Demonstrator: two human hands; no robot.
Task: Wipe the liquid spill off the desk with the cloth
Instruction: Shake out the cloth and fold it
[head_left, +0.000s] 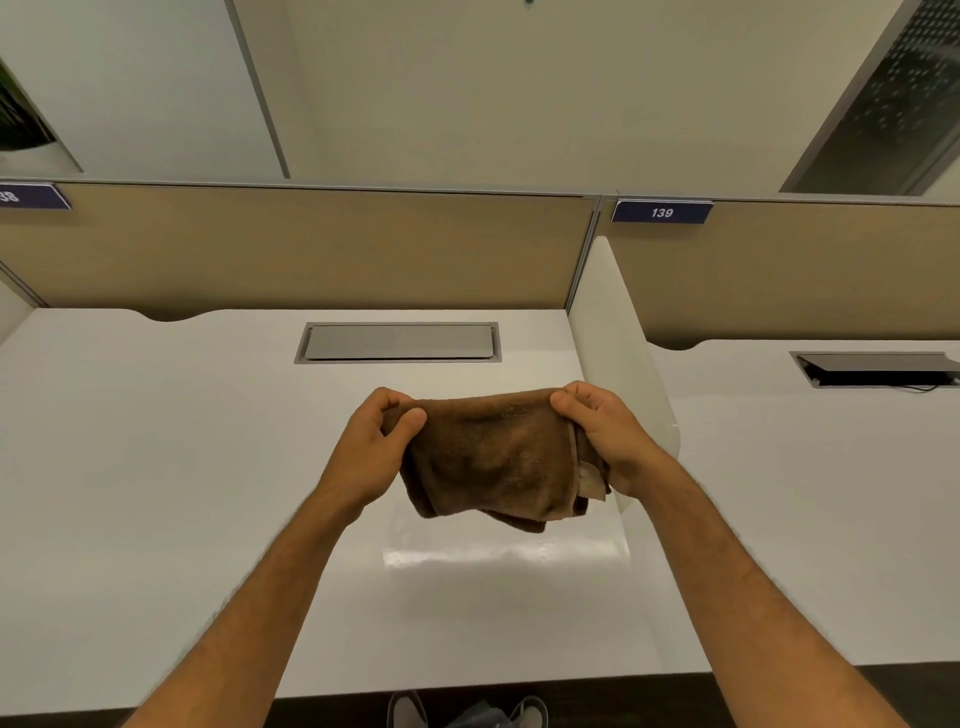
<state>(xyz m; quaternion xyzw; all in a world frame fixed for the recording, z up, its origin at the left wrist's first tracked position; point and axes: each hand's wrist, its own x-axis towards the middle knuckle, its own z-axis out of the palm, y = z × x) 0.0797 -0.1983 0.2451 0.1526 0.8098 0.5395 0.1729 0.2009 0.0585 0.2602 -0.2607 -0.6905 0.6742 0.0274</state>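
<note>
A brown terry cloth (493, 457) hangs folded in the air above the white desk (156, 493). My left hand (376, 441) pinches its upper left corner and my right hand (597, 431) grips its upper right edge, where a small white label shows. Below the cloth a shiny wet-looking streak (498, 558) lies across the desk surface. The cloth's lower edge hangs a little above that streak and does not touch the desk.
A closed grey cable hatch (397, 341) sits at the back of the desk. A white divider panel (618, 332) stands just right of my right hand. Beyond it is a second desk with an open cable hatch (878, 369). Tan partition walls run behind.
</note>
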